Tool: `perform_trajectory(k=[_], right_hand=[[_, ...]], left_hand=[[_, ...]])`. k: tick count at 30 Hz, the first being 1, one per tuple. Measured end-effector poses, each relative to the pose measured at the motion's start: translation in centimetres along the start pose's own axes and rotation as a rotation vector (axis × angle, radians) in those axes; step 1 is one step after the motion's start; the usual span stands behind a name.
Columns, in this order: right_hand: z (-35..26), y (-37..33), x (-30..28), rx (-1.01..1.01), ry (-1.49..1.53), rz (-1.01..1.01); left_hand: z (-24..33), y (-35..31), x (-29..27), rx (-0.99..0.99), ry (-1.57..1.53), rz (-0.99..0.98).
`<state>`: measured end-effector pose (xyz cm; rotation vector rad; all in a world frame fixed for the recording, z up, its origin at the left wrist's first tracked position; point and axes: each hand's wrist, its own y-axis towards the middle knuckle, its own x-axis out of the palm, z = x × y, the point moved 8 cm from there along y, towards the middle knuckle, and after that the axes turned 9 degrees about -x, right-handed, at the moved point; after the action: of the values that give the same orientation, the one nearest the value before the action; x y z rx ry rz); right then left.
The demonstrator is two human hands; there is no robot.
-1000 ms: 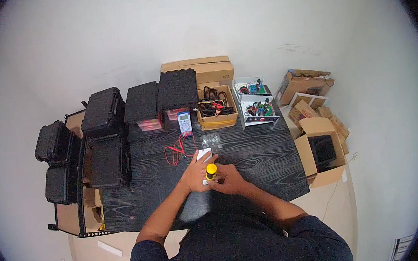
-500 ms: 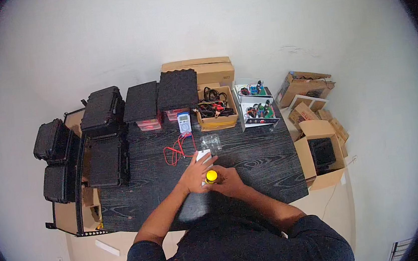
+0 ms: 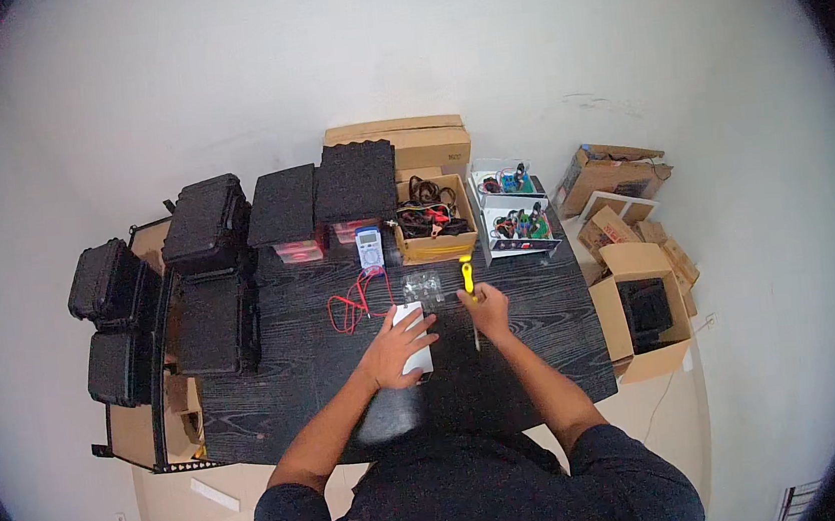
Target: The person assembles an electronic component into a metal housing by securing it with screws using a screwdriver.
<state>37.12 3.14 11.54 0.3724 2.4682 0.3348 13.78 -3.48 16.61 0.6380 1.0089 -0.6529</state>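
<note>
On the black table [image 3: 278,374], the right hand [image 3: 489,306] is now gripping the yellow-handled screwdriver [image 3: 466,278] apart from the left hand [image 3: 396,348], which is pressing flat on the white box [image 3: 412,333].

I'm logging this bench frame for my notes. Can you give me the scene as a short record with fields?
surface: black wood-grain table
left hand: left hand lies flat on a white rectangular device
right hand: right hand grips a yellow-handled screwdriver, handle pointing away from the person
beside the hands: clear plastic bag; multimeter with red leads
far edge: open cardboard box of cables; black foam pads
left of table: black hard cases
</note>
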Motion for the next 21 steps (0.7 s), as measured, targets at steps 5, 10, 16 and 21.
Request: perform_trajectory(k=[5,10,16,21], right_hand=[[10.5,-4.0,2.6,0.085,-0.256,-0.170],[12.1,-5.9,3.0,0.291,-0.389,-0.339],[6.7,-1.5,2.7,0.082,-0.432,-0.158],[2.6,3.3,9.5,-0.267,-0.259,-0.269]], left_hand=[[0.1,0.3,-0.1,0.007,-0.043,0.022],[0.1,0.3,0.1,-0.006,-0.014,-0.011],[-0.6,0.0,0.6,-0.007,-0.071,0.008],[-0.3,0.2,0.2,-0.004,-0.068,0.003]])
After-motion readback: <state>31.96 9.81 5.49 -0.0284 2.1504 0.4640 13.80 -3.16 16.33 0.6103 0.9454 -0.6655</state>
